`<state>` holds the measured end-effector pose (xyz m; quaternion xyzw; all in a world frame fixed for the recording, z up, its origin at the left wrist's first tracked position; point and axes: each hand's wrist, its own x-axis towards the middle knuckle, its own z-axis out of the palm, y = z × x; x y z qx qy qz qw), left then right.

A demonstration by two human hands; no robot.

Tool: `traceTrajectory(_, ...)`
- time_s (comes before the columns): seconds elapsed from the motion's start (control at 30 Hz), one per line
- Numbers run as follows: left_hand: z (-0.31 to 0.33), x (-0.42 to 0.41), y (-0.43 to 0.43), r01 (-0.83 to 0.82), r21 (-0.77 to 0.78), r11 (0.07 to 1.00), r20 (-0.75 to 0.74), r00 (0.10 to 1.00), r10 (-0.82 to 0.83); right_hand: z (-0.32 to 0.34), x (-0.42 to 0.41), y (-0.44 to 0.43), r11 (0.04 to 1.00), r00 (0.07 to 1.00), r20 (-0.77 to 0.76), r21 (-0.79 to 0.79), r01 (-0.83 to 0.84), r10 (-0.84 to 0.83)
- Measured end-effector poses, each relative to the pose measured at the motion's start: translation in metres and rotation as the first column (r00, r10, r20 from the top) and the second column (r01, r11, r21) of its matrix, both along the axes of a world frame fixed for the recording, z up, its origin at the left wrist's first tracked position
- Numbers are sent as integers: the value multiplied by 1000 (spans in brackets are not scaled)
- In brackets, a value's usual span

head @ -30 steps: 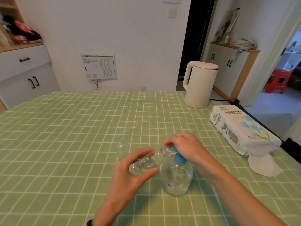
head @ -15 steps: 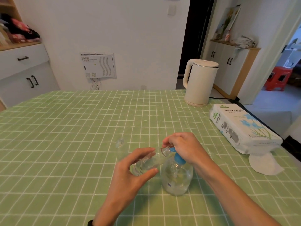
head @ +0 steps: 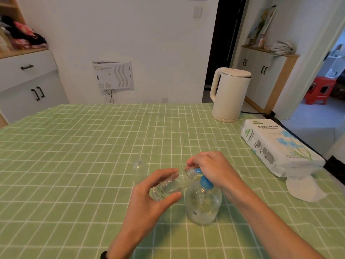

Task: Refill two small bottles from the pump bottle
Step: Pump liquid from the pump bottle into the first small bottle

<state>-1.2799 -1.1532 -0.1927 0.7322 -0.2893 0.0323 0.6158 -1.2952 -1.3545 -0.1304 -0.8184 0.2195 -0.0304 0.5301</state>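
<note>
Two grips closed | left grip (head: 147, 200) holds tilted small bottle (head: 173, 186) | right grip (head: 214, 168) clasps pump bottle (head: 203, 204)

The right hand (head: 211, 169) covers the head of the pump bottle (head: 203, 204), so only the blue collar and the spout tip show. Whether liquid is passing into the small bottle (head: 173, 186) cannot be told. The fingers and thumb of the left hand (head: 149, 199) hide part of that bottle's body. The second small bottle (head: 138, 167), clear against the checked cloth, is faint; it may be empty. Both forearms run off the bottom edge, as does the worktop (head: 74, 146). The pump bottle's label is too small to read.
</note>
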Motion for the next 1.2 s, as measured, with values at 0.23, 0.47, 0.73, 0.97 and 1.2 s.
traceTrajectory(0.23,-4,0,0,6,13,1000,-1,1000,-6,-3,-2,4,1000,1000,-4,-5,13,-13)
traceTrajectory(0.47,-3,0,1,8,15,1000,8,1000,-8,8,-4,1,999,1000,-6,-22,25,-25)
traceTrajectory(0.73,-5,1,-2,15,8,1000,9,1000,-15,-1,-1,3,1000,1000,-9,-20,19,-19)
traceTrajectory(0.97,-6,0,-3,24,14,1000,9,1000,-24,-2,-3,3,999,1000,-18,-43,21,-22)
traceTrajectory(1.2,-4,-1,-2,17,-2,1000,4,1000,-17,8,-5,3,997,1000,-7,-74,30,-31)
